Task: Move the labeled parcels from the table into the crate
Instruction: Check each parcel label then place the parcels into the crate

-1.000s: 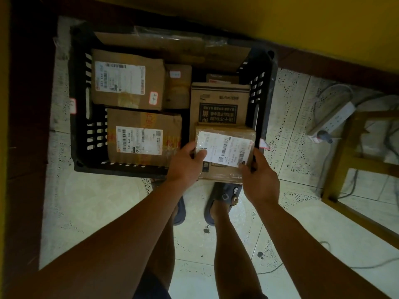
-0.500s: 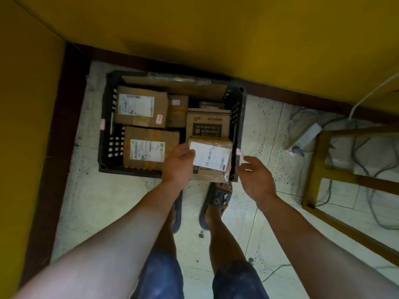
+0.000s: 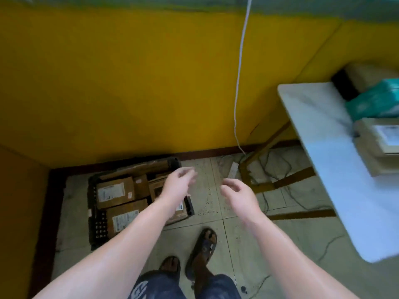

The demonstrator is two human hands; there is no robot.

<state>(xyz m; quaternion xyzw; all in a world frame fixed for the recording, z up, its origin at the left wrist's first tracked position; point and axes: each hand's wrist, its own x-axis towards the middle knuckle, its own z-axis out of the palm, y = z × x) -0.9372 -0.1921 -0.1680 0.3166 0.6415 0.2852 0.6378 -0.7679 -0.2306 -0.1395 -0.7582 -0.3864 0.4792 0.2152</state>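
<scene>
The black crate [image 3: 93, 203] stands on the floor in the wall corner, holding several brown labeled parcels [image 3: 114, 192]. My left hand [image 3: 179, 186] hovers empty above the crate's right side, fingers loosely curled. My right hand [image 3: 238, 194] hangs empty to the right of the crate, over the tiles, fingers relaxed. At the right, a white table [image 3: 323, 152] carries a labeled cardboard parcel [image 3: 380, 145] and a teal package [image 3: 373, 100]. My left arm hides part of the crate's front right parcel.
A yellow wall runs behind the crate. A white cable [image 3: 239, 72] hangs down it to a power strip [image 3: 233, 169] on the floor. Wooden table legs [image 3: 278, 182] and loose wires lie between crate and table. My sandaled feet [image 3: 200, 253] stand on the tiles.
Both hands let go of the parcel, which now lies in the crate's front right. The hands rose away from the crate, and the view lifted and turned right, bringing the table into sight.
</scene>
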